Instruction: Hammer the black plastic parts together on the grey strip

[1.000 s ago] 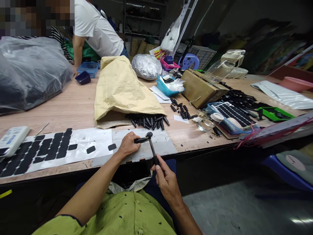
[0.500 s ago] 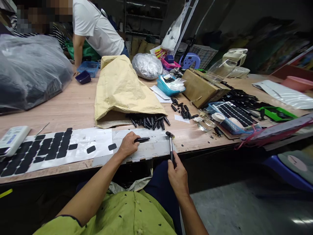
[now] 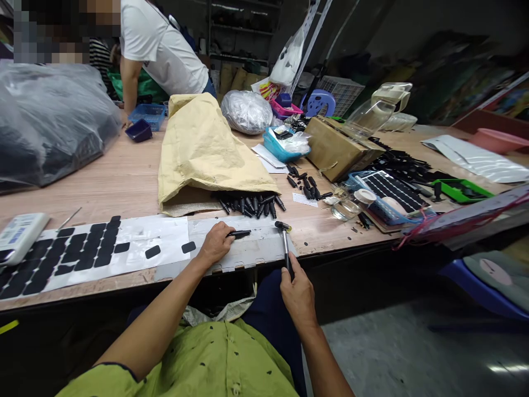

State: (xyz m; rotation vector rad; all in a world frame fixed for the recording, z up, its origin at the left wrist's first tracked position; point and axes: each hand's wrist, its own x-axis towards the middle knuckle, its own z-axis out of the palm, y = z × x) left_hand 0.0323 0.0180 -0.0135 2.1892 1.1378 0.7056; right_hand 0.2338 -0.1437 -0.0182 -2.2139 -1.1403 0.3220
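Item 1: slim black part, one; low over the grey board at the front of the worktop; exposed end toward the right. Contact with the board: not certain from this angle.

Item 2: left hand, one; fingers drawn in, pinching the other end of the part.

Item 3: hammer, one; dark head with a yellowish face, to the right of the part and apart from it. Raised or resting on the board: cannot tell.

Item 4: right hand, one; wrapped round the dark hammer grip.

Item 5: black parts, loose heap; at the mouth of the paper sack, just beyond the board.

Handling notes, by judgement: part best laid flat, fully backed by the board. Fingertips well behind the exposed end; pinch firm enough against rolling. Hammer face square to the part; short wrist strokes, light rather than hard. Heap best left outside the hammer's path. Likely faults: glancing blow, skidding part, struck fingertip.
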